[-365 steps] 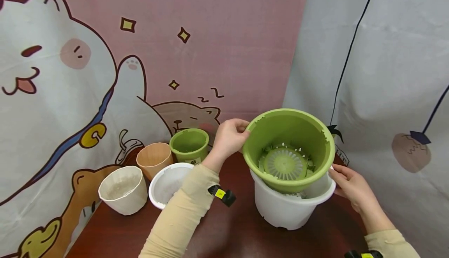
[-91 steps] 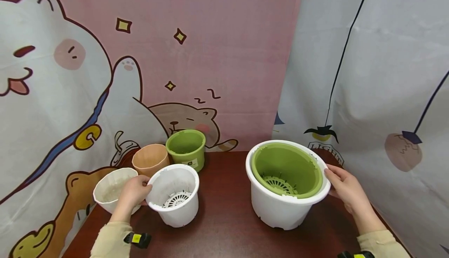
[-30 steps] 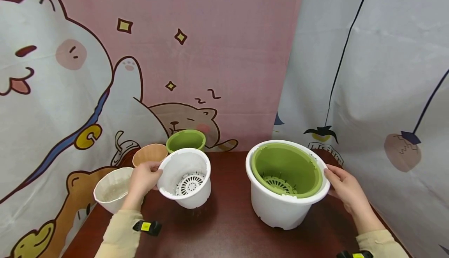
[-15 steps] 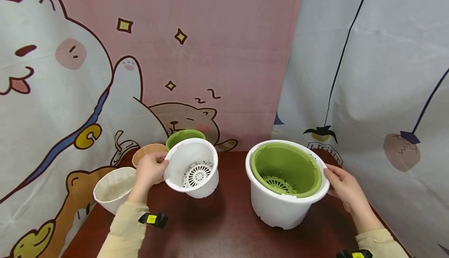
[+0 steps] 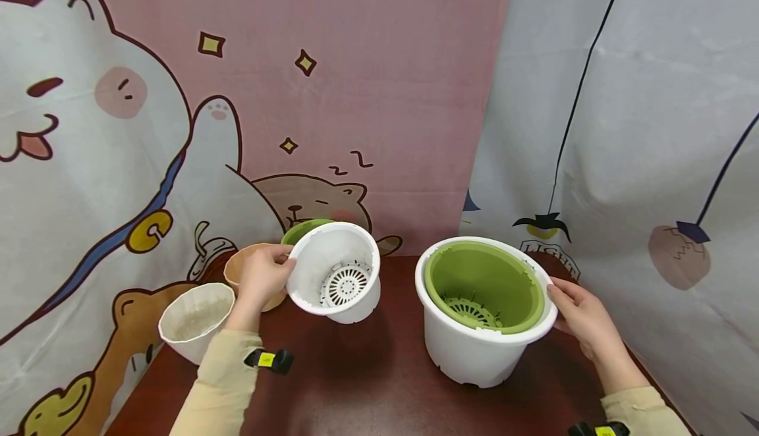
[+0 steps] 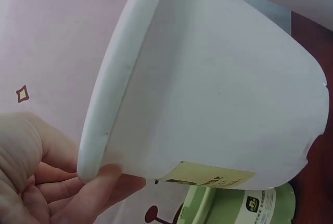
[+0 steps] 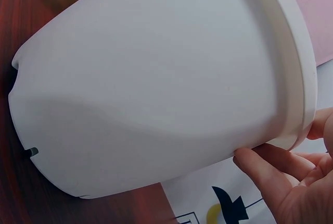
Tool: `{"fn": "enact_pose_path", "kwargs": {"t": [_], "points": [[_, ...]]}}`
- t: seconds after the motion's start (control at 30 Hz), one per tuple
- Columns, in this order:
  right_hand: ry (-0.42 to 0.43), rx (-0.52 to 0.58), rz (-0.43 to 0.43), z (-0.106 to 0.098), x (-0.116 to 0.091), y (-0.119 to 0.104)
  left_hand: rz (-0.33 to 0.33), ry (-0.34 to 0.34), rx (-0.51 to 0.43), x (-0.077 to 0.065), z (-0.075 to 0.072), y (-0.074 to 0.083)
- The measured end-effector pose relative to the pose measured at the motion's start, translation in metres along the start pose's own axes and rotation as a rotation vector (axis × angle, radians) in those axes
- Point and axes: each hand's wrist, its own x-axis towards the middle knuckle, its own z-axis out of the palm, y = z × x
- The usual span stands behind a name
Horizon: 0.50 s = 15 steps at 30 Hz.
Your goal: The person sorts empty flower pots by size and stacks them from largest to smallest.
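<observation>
My left hand (image 5: 263, 278) pinches the left rim of a small white plastic flowerpot (image 5: 332, 261), held tilted above the table with its slotted base showing inside. In the left wrist view, thumb and fingers clasp the rim of that small white flowerpot (image 6: 208, 88), which bears a yellowish label on its side. My right hand (image 5: 587, 317) grips the right rim of a large white flowerpot (image 5: 474, 357) standing on the table. Inside the large one sits a green flowerpot (image 5: 492, 278). The right wrist view shows fingers under the rim of the large white flowerpot (image 7: 156, 78).
A cream faceted pot (image 5: 192, 330) stands at the left of the dark red table (image 5: 367, 390). Behind it are an orange pot (image 5: 237, 265), partly covered by my left hand, and a smaller green pot (image 5: 296, 230). A cartoon cloth (image 5: 385, 93) hangs behind.
The small white flowerpot has risen off the table and moved right and back in my left hand. Earlier, the green flowerpot went down into the large white one. My right hand has stayed put.
</observation>
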Motion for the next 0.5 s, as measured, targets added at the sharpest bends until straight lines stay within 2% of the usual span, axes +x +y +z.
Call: {"fn": "enact_pose_path", "kwargs": {"t": [0.3, 0.5], "points": [[-0.001, 0.005, -0.001, 0.000, 0.000, 0.000, -0.040, -0.014, -0.093, 0.005, 0.002, 0.014], [0.001, 0.002, 0.016, 0.000, -0.001, -0.001, -0.046, -0.001, -0.121, 0.009, 0.001, 0.024]]}}
